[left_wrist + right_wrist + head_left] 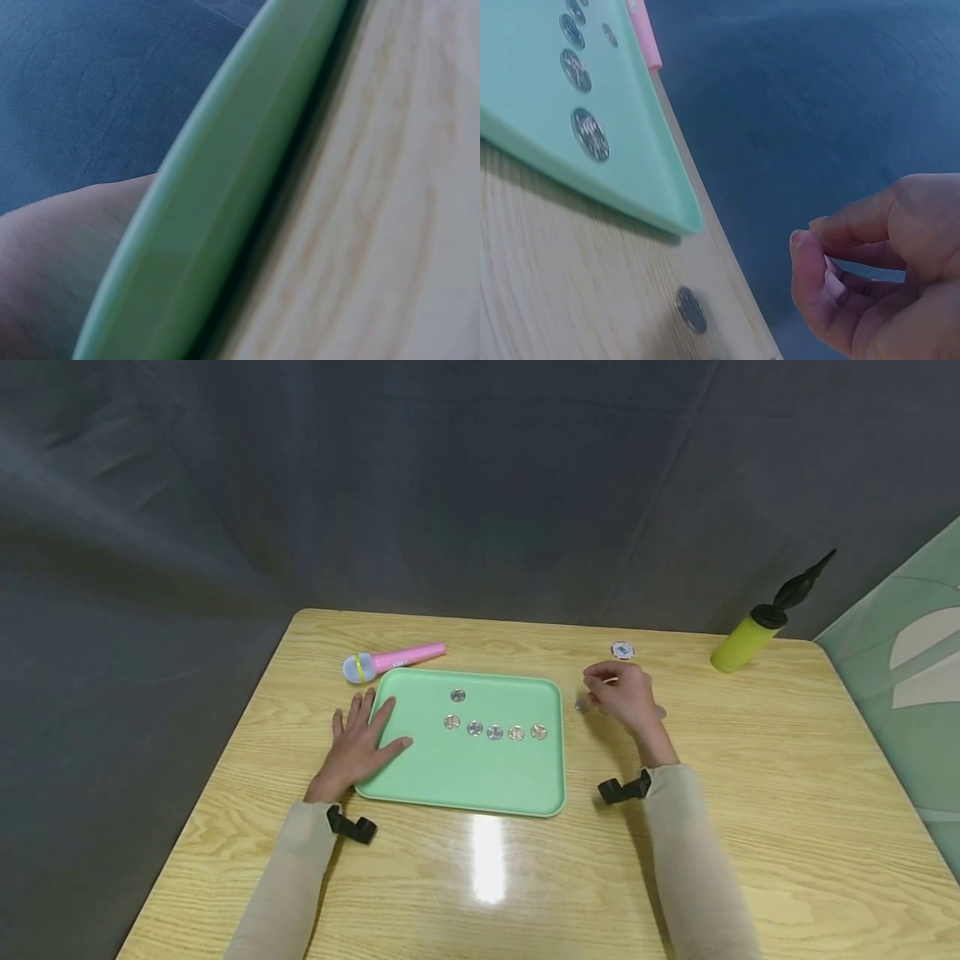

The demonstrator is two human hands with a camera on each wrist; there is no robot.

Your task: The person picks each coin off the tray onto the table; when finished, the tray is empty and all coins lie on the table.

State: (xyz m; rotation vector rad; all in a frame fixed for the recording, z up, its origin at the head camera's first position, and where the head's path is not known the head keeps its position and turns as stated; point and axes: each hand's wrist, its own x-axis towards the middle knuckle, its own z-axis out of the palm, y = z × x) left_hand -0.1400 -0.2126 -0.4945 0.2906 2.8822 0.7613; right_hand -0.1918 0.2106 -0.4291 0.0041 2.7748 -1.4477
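My left hand (356, 752) lies with its fingers spread over the left edge of a mint-green tray (457, 781). In the left wrist view the tray's side (217, 180) stands near the lens. Several silvery coins (495, 732) lie in the tray, most in a row and one above it. Right of the tray, my right hand (622, 693) is raised over the table, thumb and index fingertips together; whether a thin thing is between them cannot be told. A coin (691, 310) lies on the table near it, and a round piece (660, 712) shows past the hand.
A pink toy microphone (405, 657) lies behind the tray's left part. A white poker chip (622, 650) is beyond my right hand. At the back right stands a yellow-green cylinder (742, 643) with a black top. Dark cloth (465, 510) hangs behind the wooden table (787, 777).
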